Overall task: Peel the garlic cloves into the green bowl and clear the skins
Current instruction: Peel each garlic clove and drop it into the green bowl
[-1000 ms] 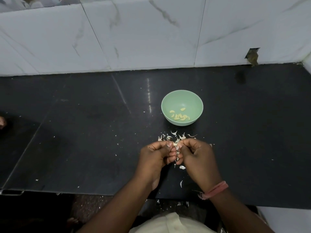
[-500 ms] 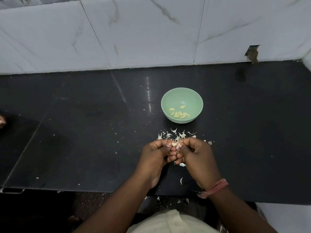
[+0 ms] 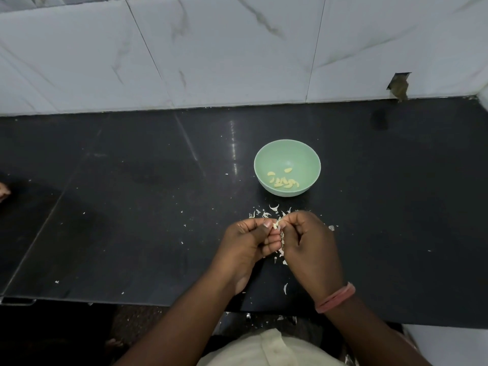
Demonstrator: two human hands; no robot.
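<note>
Both hands meet just this side of the bowl, fingers curled inward, knuckles up; the left hand (image 3: 250,241) pinches a small pale garlic clove (image 3: 276,224) between thumb and forefinger, and the right hand (image 3: 307,241) nips at the same clove from the other side, thumb and fingertip closed on what looks like a flap of skin; the wrists angle in towards each other above the black stone counter (image 3: 132,207), the right one banded with a pink thread bracelet (image 3: 335,298). Peeling is the step in hand, I'd say, with this clove not yet bare; next it wants the skin drawn clean off, then a short reach forward to drop it in. That round pale-green plastic bowl (image 3: 287,151) stands near, beyond the fingers, with several peeled yellowish cloves (image 3: 284,180) lying in its bottom; white papery skins (image 3: 266,213) litter the counter between bowl and hands and under them, so the clearing is yet to do.
</note>
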